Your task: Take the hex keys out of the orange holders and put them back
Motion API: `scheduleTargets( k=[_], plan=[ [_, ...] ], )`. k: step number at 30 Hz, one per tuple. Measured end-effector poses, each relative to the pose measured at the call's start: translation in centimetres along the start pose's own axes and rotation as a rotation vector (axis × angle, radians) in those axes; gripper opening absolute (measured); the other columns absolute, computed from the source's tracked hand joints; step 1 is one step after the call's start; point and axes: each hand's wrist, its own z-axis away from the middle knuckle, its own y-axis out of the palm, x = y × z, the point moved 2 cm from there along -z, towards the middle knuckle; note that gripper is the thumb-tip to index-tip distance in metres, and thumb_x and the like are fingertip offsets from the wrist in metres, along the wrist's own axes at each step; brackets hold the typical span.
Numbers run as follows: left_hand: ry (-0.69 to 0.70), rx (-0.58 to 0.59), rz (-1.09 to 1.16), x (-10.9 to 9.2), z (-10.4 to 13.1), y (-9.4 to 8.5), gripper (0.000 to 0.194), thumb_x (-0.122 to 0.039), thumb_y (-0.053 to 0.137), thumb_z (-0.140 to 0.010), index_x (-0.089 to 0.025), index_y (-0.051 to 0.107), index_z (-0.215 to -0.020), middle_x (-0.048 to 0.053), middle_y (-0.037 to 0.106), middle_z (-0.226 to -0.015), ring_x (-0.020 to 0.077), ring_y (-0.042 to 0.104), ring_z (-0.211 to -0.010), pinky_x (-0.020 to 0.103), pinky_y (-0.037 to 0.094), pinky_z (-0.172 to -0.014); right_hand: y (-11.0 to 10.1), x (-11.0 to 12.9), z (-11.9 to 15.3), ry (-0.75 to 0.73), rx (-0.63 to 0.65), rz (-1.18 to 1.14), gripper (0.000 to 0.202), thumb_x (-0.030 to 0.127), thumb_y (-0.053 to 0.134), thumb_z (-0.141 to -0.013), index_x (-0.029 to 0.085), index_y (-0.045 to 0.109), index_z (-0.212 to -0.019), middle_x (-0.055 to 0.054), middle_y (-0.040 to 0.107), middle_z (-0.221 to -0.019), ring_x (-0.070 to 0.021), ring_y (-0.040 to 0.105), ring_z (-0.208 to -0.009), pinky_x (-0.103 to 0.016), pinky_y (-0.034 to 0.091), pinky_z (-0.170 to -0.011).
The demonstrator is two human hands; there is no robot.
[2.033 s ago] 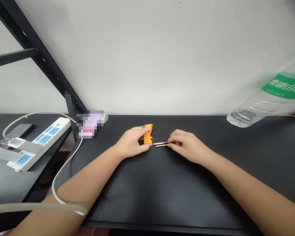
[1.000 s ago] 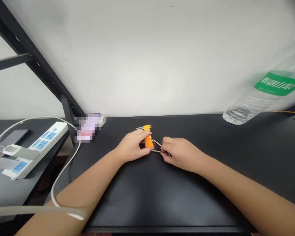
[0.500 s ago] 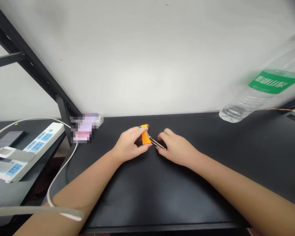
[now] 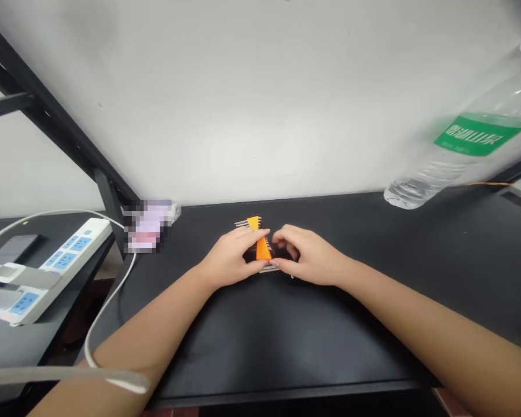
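An orange hex key holder (image 4: 263,249) lies tilted above the black desktop, with several metal hex keys (image 4: 242,223) set along it. My left hand (image 4: 230,258) is closed on it, with the thumb at its near end and the fingers over its far part. Close by on the right is my right hand (image 4: 310,255), its fingers curled and apart from the thumb. The right thumb tip touches the holder's near end, by a long hex key (image 4: 267,269) that sticks out toward the right. Part of this key is hidden under the right hand.
On the right, a large clear bottle (image 4: 480,136) with a green label stands by the wall. A blurred-out phone-like item (image 4: 150,226) is at the left back. A white power strip (image 4: 54,272) and a white cable (image 4: 108,310) are on the left. The black desk (image 4: 286,347) has a front edge.
The long hex key has swung toward me, from slanting out of the holder to lying near its close end. My right thumb has moved left to the holder, and the right fingers have spread from the thumb.
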Motion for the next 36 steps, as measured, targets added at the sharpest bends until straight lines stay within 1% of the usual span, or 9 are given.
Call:
scheduleTargets(
  k=[3, 7, 11, 16, 22, 24, 29, 33, 36],
  plan=[
    [-0.064, 0.034, 0.052, -0.6, -0.1, 0.0, 0.055, -0.033, 0.075, -0.083, -0.025, 0.054, -0.134, 0.005, 0.068, -0.126, 0.0222, 0.067, -0.111, 0.036, 0.055, -0.096, 0.4, -0.8, -0.5, 0.056, 0.085, -0.332, 0.033, 0.044, 0.067, -0.091, 0.021, 0.064, -0.115, -0.004, 0.065, -0.1, -0.0124, 0.056, -0.068, -0.028, 0.046, -0.063],
    [-0.102, 0.102, 0.049, -1.3, -0.4, 0.0, 0.044, -0.039, 0.077, -0.082, -0.024, 0.061, -0.12, 0.004, 0.071, -0.112, 0.0221, 0.069, -0.099, 0.035, 0.056, -0.088, 0.7, -1.4, -0.7, 0.193, 0.145, -0.621, 0.026, 0.044, 0.065, -0.093, 0.019, 0.063, -0.098, -0.002, 0.065, -0.089, -0.0129, 0.059, -0.07, -0.027, 0.048, -0.063],
    [-0.068, 0.089, 0.034, -1.5, -0.4, 0.2, 0.043, -0.043, 0.075, -0.084, -0.024, 0.061, -0.119, 0.004, 0.072, -0.105, 0.0211, 0.069, -0.093, 0.034, 0.056, -0.084, 0.5, -1.0, -0.6, 0.243, 0.211, -0.626, 0.024, 0.042, 0.064, -0.094, 0.019, 0.058, -0.09, 0.003, 0.061, -0.073, -0.01, 0.054, -0.057, -0.024, 0.044, -0.055],
    [-0.053, 0.018, 0.009, -0.9, -0.1, 0.5, 0.047, -0.038, 0.075, -0.083, -0.023, 0.058, -0.125, 0.006, 0.072, -0.114, 0.0236, 0.07, -0.101, 0.037, 0.057, -0.088, 0.5, -0.5, -0.7, 0.247, 0.202, -0.535, 0.026, 0.043, 0.061, -0.095, 0.019, 0.062, -0.086, 0.003, 0.06, -0.069, -0.0105, 0.055, -0.055, -0.025, 0.044, -0.056],
    [-0.104, 0.075, 0.008, -1.1, -0.3, 0.5, 0.046, -0.038, 0.076, -0.082, -0.023, 0.058, -0.122, 0.006, 0.071, -0.111, 0.0227, 0.07, -0.095, 0.036, 0.057, -0.083, 0.3, -0.9, -0.7, 0.283, 0.186, -0.6, 0.031, 0.045, 0.067, -0.091, 0.017, 0.065, -0.077, 0.006, 0.049, -0.053, -0.0091, 0.043, -0.048, -0.023, 0.034, -0.049],
    [-0.109, 0.102, 0.036, -1.4, -0.4, 0.4, 0.044, -0.039, 0.077, -0.083, -0.023, 0.059, -0.119, 0.005, 0.071, -0.11, 0.0213, 0.07, -0.093, 0.034, 0.057, -0.081, 0.2, -1.0, -0.7, 0.271, 0.207, -0.653, 0.033, 0.046, 0.069, -0.089, 0.016, 0.067, -0.075, 0.005, 0.05, -0.053, -0.0084, 0.04, -0.048, -0.024, 0.033, -0.049],
    [-0.118, 0.117, 0.07, -1.4, -0.1, 0.3, 0.046, -0.04, 0.079, -0.081, -0.024, 0.058, -0.119, 0.003, 0.07, -0.104, 0.0186, 0.067, -0.087, 0.032, 0.055, -0.078, -0.1, -1.6, -0.7, 0.236, 0.276, -0.783, 0.034, 0.046, 0.075, -0.084, 0.014, 0.068, -0.072, 0.0, 0.064, -0.066, -0.0068, 0.04, -0.047, -0.025, 0.037, -0.051],
    [-0.108, 0.062, 0.052, -1.1, 0.1, 0.2, 0.048, -0.038, 0.079, -0.079, -0.023, 0.059, -0.12, 0.003, 0.07, -0.099, 0.0186, 0.067, -0.085, 0.033, 0.055, -0.078, -0.4, -2.3, -0.5, 0.236, 0.249, -0.812, 0.033, 0.045, 0.077, -0.083, 0.013, 0.07, -0.075, -0.001, 0.066, -0.067, -0.0062, 0.04, -0.046, -0.024, 0.033, -0.048],
    [-0.148, 0.07, 0.008, -0.9, -0.1, 0.1, 0.047, -0.039, 0.079, -0.079, -0.023, 0.06, -0.119, 0.003, 0.07, -0.099, 0.0193, 0.067, -0.085, 0.032, 0.055, -0.075, -0.5, -2.6, -0.4, 0.286, 0.199, -0.783, 0.033, 0.045, 0.076, -0.084, 0.013, 0.072, -0.078, -0.001, 0.064, -0.066, -0.0054, 0.039, -0.045, -0.024, 0.028, -0.046]
  ],
)
